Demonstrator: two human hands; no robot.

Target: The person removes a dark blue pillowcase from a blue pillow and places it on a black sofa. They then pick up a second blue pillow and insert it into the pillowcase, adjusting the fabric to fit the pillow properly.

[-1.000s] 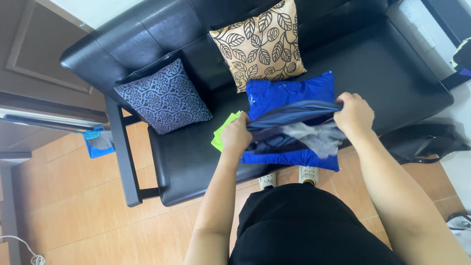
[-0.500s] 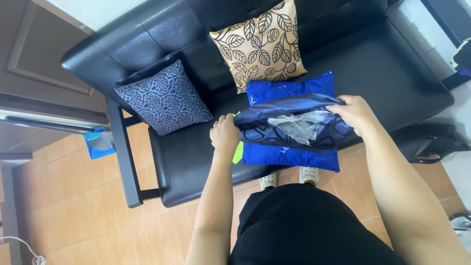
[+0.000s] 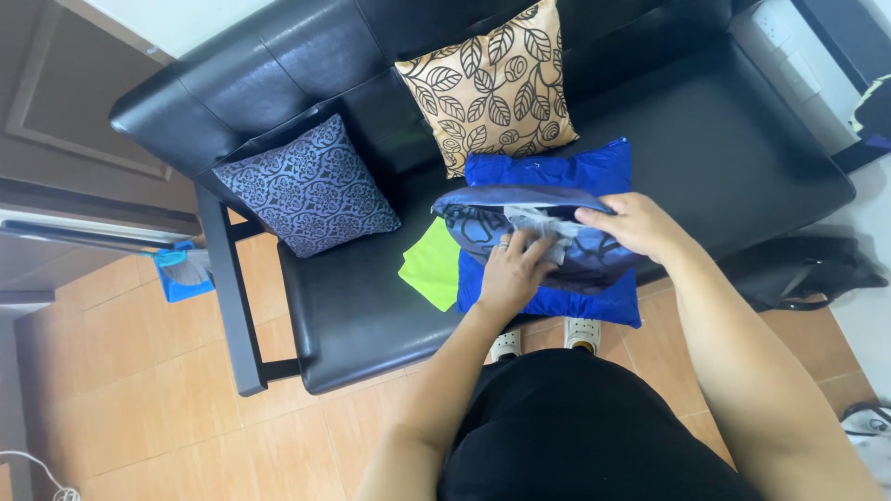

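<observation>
A dark blue patterned cushion cover point(image 3: 483, 215) with a grey lining is bunched over a bright blue cushion point(image 3: 548, 172) on the black sofa point(image 3: 705, 130). My left hand point(image 3: 510, 269) presses on the cover's front, fingers reaching into its grey opening. My right hand point(image 3: 631, 223) grips the cover's right side from above. A lime green cloth point(image 3: 434, 264) lies flat on the seat just left of the blue cushion.
A purple patterned cushion point(image 3: 306, 184) and a tan leaf-print cushion point(image 3: 497, 83) lean on the sofa back. A black bag point(image 3: 798, 269) lies on the tiled floor at right. A blue dustpan point(image 3: 181, 269) sits at left by a wooden door.
Both hands moved inward. The cover, stretched wide before, is now bunched on the blue cushion. My left hand went from its left edge to its front, uncovering the green cloth.
</observation>
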